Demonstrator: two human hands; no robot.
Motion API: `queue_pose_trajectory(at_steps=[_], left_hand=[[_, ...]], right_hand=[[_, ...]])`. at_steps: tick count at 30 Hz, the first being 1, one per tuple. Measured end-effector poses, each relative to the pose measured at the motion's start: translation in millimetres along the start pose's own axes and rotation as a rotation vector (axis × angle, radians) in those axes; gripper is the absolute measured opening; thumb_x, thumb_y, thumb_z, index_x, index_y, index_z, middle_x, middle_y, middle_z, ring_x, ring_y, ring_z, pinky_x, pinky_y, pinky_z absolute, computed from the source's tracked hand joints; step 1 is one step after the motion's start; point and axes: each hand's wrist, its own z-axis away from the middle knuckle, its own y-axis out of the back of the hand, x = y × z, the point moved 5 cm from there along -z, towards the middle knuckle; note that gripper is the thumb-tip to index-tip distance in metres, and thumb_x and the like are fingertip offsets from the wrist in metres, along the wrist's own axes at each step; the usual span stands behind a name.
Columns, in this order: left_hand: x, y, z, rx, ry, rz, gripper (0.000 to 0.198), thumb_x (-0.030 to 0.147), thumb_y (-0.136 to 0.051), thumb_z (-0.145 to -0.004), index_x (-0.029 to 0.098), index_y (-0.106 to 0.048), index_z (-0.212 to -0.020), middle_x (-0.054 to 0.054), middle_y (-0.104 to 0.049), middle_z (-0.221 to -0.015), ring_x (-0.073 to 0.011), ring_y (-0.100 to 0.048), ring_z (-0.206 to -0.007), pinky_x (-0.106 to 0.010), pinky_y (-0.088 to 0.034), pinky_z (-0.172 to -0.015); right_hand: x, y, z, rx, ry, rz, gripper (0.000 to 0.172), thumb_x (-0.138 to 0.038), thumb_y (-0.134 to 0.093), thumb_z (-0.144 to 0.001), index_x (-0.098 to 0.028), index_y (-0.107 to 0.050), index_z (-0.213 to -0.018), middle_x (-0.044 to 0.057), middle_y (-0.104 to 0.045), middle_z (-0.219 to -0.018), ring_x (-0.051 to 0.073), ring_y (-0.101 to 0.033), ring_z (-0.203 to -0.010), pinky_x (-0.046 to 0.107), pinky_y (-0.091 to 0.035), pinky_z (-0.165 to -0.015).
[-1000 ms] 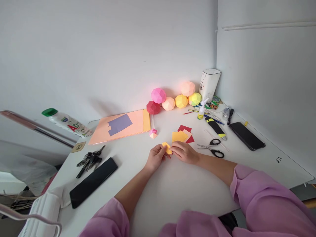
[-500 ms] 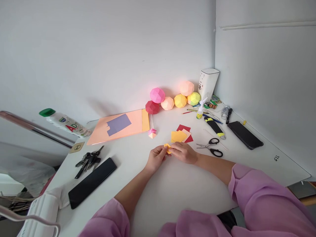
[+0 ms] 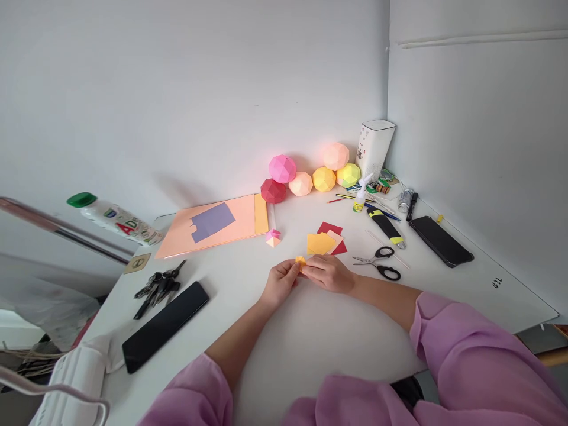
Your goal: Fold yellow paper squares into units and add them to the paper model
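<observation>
The left grip [image 3: 279, 283] and right grip [image 3: 329, 274] together pinch a small yellow paper piece [image 3: 300, 260], partly hidden, probably to steady its folds, with loose paper sheets [image 3: 318, 243] overlapping just beyond the right grip, within easy reach.

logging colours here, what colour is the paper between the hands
The folded paper is yellow-orange, best seen in the head view.

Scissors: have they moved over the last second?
No. The scissors lie at the same place and angle beside the cutter; both shift together in the picture, so that looks like camera movement.
</observation>
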Motion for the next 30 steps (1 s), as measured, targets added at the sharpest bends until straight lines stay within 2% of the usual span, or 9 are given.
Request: queue_pose_trajectory(at_steps=[6, 11, 15, 19, 25, 30], left_hand=[[-1.0, 1.3, -0.1, 0.02, 0.01, -0.024, 0.042, 0.051, -0.056, -0.074, 0.014, -0.068, -0.089, -0.003, -0.063, -0.071, -0.0118, -0.05, -0.059, -0.023, -0.042, -0.055], [-3.1, 0.1, -0.5, -0.031, 0.014, -0.026, 0.042, 0.048, -0.053, -0.078, 0.013, -0.066, -0.096, -0.005, -0.066, -0.074, -0.0129, -0.051, -0.061, -0.024, -0.041, -0.057], [-5.3, 1.3, -1.1, -0.043, 0.03, -0.048, 0.041, 0.045, -0.053, -0.078, 0.012, -0.066, -0.099, -0.005, -0.066, -0.074, -0.0123, -0.05, -0.06, -0.025, -0.041, -0.058], [-6.7, 3.5, -2.9, -0.055, 0.039, -0.032, 0.037, 0.042, -0.055, -0.076, 0.012, -0.067, -0.095, -0.003, -0.064, -0.071, -0.0123, -0.051, -0.06, -0.025, -0.042, -0.058], [-5.4, 4.8, -3.8, -0.091, 0.116, 0.062, 0.037, 0.033, -0.065, -0.068, 0.011, -0.065, -0.097, -0.002, -0.063, -0.072, -0.0111, -0.052, -0.06, -0.025, -0.043, -0.06], [0.3, 3.8, -3.8, -0.145, 0.135, 0.084, 0.04, 0.032, -0.068, -0.066, 0.011, -0.062, -0.1, -0.001, -0.063, -0.064, -0.0123, -0.056, -0.059, -0.025, -0.041, -0.059]], right_hand=[[1.8, -2.6, 4.0, 0.036, 0.026, -0.073, 0.021, -0.011, -0.043, -0.089, -0.016, -0.06, -0.077, 0.003, -0.058, -0.067, 0.012, -0.049, -0.059, 0.024, -0.04, -0.051], [10.2, -5.3, 3.3, 0.032, -0.123, -0.282, 0.02, -0.014, -0.045, -0.088, -0.015, -0.059, -0.073, 0.005, -0.06, -0.071, 0.012, -0.053, -0.062, 0.023, -0.045, -0.055], [14.1, -4.4, 2.3, 0.062, -0.184, -0.39, 0.02, -0.016, -0.046, -0.087, -0.014, -0.059, -0.073, 0.005, -0.06, -0.07, 0.01, -0.051, -0.057, 0.022, -0.044, -0.051], [9.1, -4.3, 3.9, 0.029, -0.048, -0.292, 0.018, -0.013, -0.045, -0.088, -0.015, -0.059, -0.077, 0.005, -0.062, -0.072, 0.011, -0.054, -0.063, 0.023, -0.045, -0.055], [-2.6, -5.6, 9.2, -0.048, 0.239, 0.108, 0.016, -0.007, -0.046, -0.087, -0.015, -0.059, -0.083, 0.001, -0.057, -0.07, 0.011, -0.049, -0.061, 0.024, -0.039, -0.05], [-7.1, -4.6, 11.5, -0.033, 0.385, 0.248, 0.014, -0.005, -0.049, -0.086, -0.014, -0.059, -0.08, 0.003, -0.058, -0.08, 0.011, -0.049, -0.07, 0.024, -0.037, -0.049]])
